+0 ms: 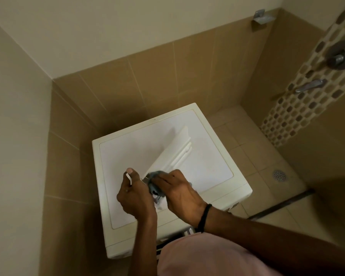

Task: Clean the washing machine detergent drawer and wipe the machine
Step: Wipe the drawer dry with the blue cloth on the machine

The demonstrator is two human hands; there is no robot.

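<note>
A white washing machine (120, 156) stands in a tiled corner, seen from above. The white detergent drawer (173, 150) is out of the machine and held tilted over the lid, its far end pointing up and away. My left hand (133, 196) grips the drawer's near end, thumb raised along its edge. My right hand (177, 196) presses a blue-grey cloth (154, 185) against the drawer's near end. Most of the cloth is hidden under my fingers. A black band sits on my right wrist.
Brown tiled walls close in on the left and behind the machine. To the right lie a tiled floor with a round drain (279, 174) and a wall with a shower valve (340, 56) and a tap (311, 85). A metal soap holder (262, 17) hangs high.
</note>
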